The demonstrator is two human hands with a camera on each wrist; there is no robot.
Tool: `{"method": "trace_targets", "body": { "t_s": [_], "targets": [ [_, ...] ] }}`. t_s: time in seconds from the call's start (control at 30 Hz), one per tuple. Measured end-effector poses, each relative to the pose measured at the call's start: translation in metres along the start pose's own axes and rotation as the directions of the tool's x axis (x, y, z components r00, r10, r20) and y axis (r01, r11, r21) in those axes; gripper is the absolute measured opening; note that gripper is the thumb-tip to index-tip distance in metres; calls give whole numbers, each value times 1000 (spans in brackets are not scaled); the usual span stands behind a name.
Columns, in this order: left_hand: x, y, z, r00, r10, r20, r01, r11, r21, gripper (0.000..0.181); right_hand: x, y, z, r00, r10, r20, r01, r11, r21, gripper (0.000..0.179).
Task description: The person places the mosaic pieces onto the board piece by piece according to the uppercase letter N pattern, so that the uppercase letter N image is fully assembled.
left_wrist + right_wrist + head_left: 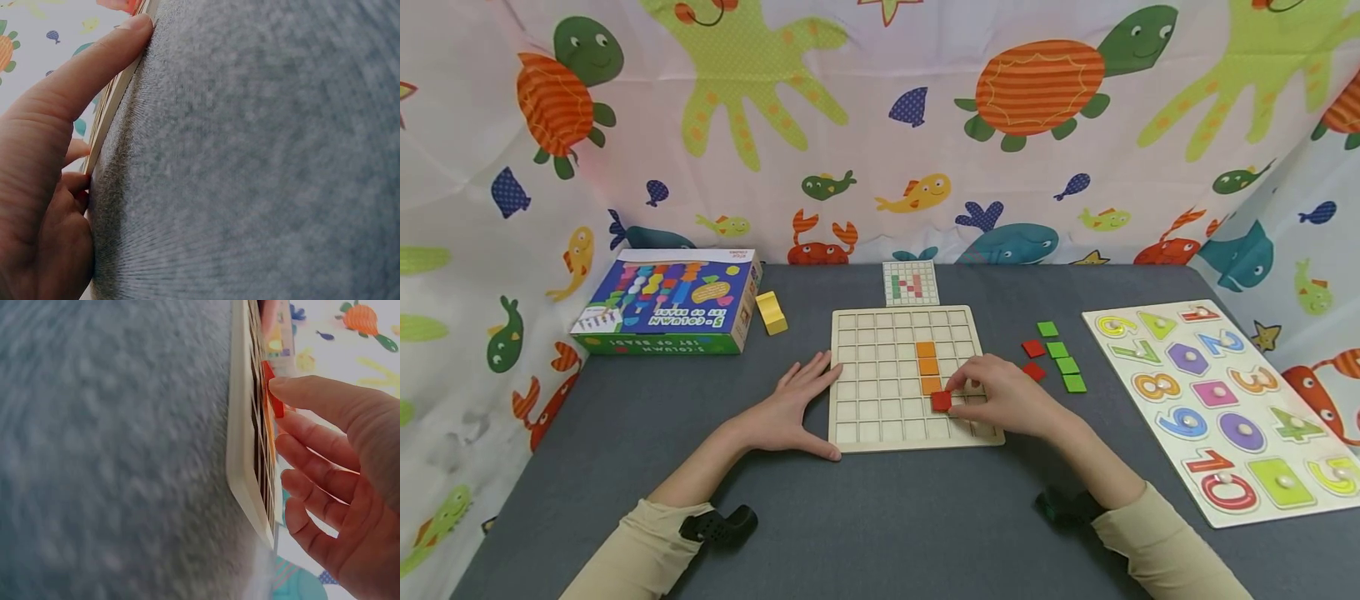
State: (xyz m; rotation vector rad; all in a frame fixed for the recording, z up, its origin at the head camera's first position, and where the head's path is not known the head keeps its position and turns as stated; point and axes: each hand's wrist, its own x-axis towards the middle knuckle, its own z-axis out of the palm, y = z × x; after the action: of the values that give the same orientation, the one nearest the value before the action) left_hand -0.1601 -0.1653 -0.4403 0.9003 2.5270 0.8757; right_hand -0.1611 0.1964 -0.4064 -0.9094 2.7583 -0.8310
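Note:
A wooden grid board (880, 407) lies on the grey table, with three orange square tiles (928, 367) in one of its columns. My right hand (1011, 397) pinches a red square tile (941, 402) between thumb and fingers, just below the lowest orange one. In the right wrist view the red tile (275, 394) is tilted close over the board's surface. My left hand (786, 406) rests at the board's left edge, its fingers spread and thumb at the near corner. From the left wrist, the thumb (100, 72) shows along the board's side.
Behind the board lies a small pattern card (912, 283). To the right are two loose red tiles (1033, 349) and several green tiles (1057, 350). A number and shape puzzle board (1213, 433) lies far right. At left stand a toy box (662, 300) and a yellow block (771, 312).

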Motion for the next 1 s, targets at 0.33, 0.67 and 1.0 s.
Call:
{"method": "trace_targets", "body": {
  "t_s": [0.33, 0.67, 1.0],
  "targets": [
    [1, -1, 1, 1000, 18, -11, -18, 1000, -1, 120, 6, -5, 7, 999, -26, 21, 27, 999, -45, 25],
    [1, 0, 0, 1000, 18, -9, -18, 1000, -3, 118, 1, -3, 4, 999, -36, -2, 36, 999, -13, 19],
    [1, 1, 1, 999, 24, -29, -24, 1000, -1, 114, -26, 24, -30, 994, 32, -102, -39, 997, -66, 10]
  ]
}}
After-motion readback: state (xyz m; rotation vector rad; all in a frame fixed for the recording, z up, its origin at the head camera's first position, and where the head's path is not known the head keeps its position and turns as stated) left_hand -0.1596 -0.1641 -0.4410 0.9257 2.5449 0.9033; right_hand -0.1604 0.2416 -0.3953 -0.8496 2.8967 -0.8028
